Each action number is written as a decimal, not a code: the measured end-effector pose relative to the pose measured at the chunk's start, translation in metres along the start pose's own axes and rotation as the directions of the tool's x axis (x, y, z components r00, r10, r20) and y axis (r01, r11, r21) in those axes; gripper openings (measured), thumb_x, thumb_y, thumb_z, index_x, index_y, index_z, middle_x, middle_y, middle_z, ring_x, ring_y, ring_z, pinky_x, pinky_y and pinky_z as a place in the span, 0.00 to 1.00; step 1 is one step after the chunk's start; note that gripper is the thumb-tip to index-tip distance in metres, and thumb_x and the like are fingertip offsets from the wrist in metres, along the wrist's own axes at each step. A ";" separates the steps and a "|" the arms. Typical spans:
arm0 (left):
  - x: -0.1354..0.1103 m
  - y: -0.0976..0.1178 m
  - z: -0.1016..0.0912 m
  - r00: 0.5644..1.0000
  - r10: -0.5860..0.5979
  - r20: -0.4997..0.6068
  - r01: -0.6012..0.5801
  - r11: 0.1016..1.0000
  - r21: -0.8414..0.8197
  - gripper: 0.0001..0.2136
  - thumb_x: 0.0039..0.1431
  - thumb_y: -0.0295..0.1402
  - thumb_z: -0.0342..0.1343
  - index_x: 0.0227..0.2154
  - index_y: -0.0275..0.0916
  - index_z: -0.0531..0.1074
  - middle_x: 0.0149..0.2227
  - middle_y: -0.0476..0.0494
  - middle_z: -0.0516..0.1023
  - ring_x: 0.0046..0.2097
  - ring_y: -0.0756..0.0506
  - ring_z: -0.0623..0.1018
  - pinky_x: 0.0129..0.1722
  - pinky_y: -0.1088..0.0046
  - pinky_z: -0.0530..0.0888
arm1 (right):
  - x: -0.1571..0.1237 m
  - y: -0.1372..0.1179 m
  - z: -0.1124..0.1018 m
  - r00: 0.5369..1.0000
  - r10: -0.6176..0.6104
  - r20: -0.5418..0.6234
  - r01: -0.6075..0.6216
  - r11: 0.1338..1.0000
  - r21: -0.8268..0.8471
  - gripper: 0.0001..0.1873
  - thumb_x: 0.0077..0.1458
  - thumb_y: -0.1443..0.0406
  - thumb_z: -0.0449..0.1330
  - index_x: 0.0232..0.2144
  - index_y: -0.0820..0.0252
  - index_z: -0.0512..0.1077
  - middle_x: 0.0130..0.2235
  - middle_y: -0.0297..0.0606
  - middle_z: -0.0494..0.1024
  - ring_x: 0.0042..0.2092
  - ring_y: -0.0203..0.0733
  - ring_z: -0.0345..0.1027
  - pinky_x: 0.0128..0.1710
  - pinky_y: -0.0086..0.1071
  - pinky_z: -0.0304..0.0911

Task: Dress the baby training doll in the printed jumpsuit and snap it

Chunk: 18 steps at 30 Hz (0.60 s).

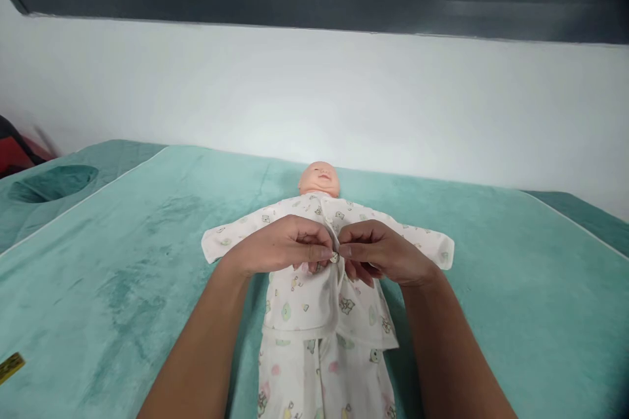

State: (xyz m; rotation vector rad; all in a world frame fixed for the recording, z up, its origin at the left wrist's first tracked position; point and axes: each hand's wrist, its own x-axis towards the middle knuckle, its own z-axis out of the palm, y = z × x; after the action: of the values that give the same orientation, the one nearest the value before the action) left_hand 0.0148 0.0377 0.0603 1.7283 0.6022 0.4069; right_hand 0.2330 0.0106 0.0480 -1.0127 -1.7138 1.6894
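A baby doll (320, 179) lies on its back, its head toward the wall. It wears a white printed jacket (307, 304) with both sleeves spread out, and matching trousers (289, 376). Over the chest, my left hand (289, 245) pinches the jacket's front edge between thumb and fingers. My right hand (378, 250) pinches the facing edge, its fingertips nearly meeting those of the left. A small light button or snap (335, 257) shows between the thumbs. Below the hands the jacket front hangs apart at the hem. The doll's hands and feet are not visible.
A green plush cover (147, 288) spreads under the doll, with a round face hole (54, 183) at the far left. Behind stands a white wall (314, 91) below a dark window frame (314, 6). A yellow-and-black strip (10, 366) lies at the left edge.
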 end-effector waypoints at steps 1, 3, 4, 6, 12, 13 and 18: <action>0.000 0.000 0.000 1.000 -0.003 -0.003 0.003 1.000 -0.002 0.10 0.58 0.38 0.55 0.30 0.36 0.71 0.25 0.49 0.71 0.27 0.52 0.70 0.25 0.78 0.64 | 0.000 0.001 0.000 1.000 -0.002 -0.004 0.003 1.000 0.002 0.18 0.55 0.56 0.61 0.23 0.65 0.68 0.23 0.35 0.74 0.17 0.27 0.60 0.15 0.21 0.49; 0.001 0.000 0.000 1.000 -0.006 -0.008 0.006 1.000 -0.010 0.09 0.57 0.38 0.56 0.29 0.37 0.72 0.25 0.50 0.71 0.27 0.53 0.70 0.24 0.78 0.64 | 0.001 0.002 0.000 1.000 -0.010 -0.011 0.010 1.000 0.005 0.18 0.55 0.55 0.61 0.24 0.65 0.69 0.21 0.34 0.72 0.18 0.28 0.60 0.15 0.21 0.49; 0.001 -0.001 0.000 1.000 -0.008 -0.012 0.008 1.000 -0.013 0.08 0.57 0.37 0.56 0.29 0.37 0.72 0.24 0.50 0.71 0.27 0.53 0.70 0.24 0.79 0.64 | 0.001 0.003 -0.001 1.000 -0.015 -0.009 0.015 1.000 0.005 0.18 0.56 0.55 0.60 0.25 0.65 0.69 0.20 0.34 0.71 0.18 0.28 0.60 0.15 0.21 0.49; 0.002 -0.002 0.000 1.000 -0.016 -0.019 0.015 1.000 -0.016 0.08 0.56 0.37 0.57 0.29 0.37 0.72 0.24 0.51 0.72 0.27 0.53 0.70 0.24 0.79 0.64 | 0.000 0.005 -0.002 0.999 -0.034 0.004 0.034 0.999 0.006 0.17 0.57 0.55 0.59 0.28 0.64 0.70 0.19 0.33 0.70 0.18 0.28 0.59 0.16 0.21 0.50; 0.004 -0.004 0.001 0.998 -0.043 -0.049 0.042 0.999 -0.021 0.09 0.55 0.38 0.59 0.27 0.37 0.74 0.22 0.51 0.72 0.25 0.54 0.69 0.23 0.79 0.64 | -0.002 0.004 -0.002 0.995 -0.089 0.053 0.087 0.996 0.032 0.11 0.56 0.59 0.60 0.35 0.63 0.69 0.22 0.31 0.69 0.21 0.30 0.63 0.16 0.21 0.51; 0.004 -0.004 0.001 0.998 -0.047 -0.052 0.045 0.999 -0.023 0.09 0.54 0.38 0.59 0.27 0.37 0.74 0.22 0.51 0.72 0.25 0.54 0.69 0.23 0.79 0.64 | -0.002 0.002 -0.002 0.995 -0.080 0.056 0.078 0.996 0.030 0.11 0.55 0.61 0.61 0.35 0.63 0.68 0.22 0.31 0.69 0.22 0.30 0.64 0.16 0.20 0.51; 0.005 -0.004 0.003 0.994 -0.071 -0.077 0.070 0.997 -0.017 0.11 0.53 0.40 0.60 0.26 0.36 0.74 0.21 0.50 0.72 0.25 0.53 0.69 0.23 0.79 0.64 | -0.004 -0.005 0.002 1.000 -0.005 0.020 0.005 1.000 -0.012 0.10 0.49 0.69 0.64 0.34 0.62 0.66 0.24 0.28 0.68 0.23 0.30 0.67 0.18 0.19 0.53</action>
State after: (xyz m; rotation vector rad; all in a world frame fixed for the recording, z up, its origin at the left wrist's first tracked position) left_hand 0.0195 0.0389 0.0558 1.6785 0.7132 0.4291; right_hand 0.2327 0.0062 0.0533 -0.9994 -1.7390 1.6935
